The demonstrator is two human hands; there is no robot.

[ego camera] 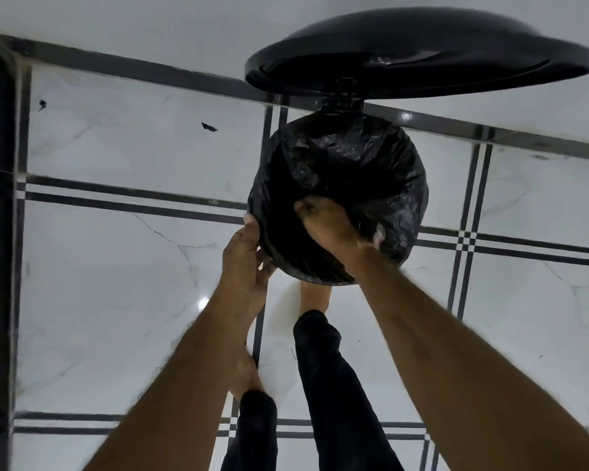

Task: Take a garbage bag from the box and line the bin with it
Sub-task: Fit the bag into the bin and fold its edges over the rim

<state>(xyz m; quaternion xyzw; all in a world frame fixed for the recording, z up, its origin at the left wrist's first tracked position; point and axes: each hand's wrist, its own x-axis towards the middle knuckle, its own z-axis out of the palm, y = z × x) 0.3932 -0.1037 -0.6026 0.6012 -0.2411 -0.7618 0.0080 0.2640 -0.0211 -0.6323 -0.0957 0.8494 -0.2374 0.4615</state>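
Garbage bag already covers the rim of the bin on the floor, under its raised lid; my left hand pinches the plastic outside the near edge, while my right hand is closed on it inside, to press it down.

A round black bin stands on the white marble-look tiled floor, its lid tipped open at the far side. A black garbage bag drapes over the rim. The left hand grips the bag at the bin's near-left edge, while the right hand presses plastic down inside the opening.
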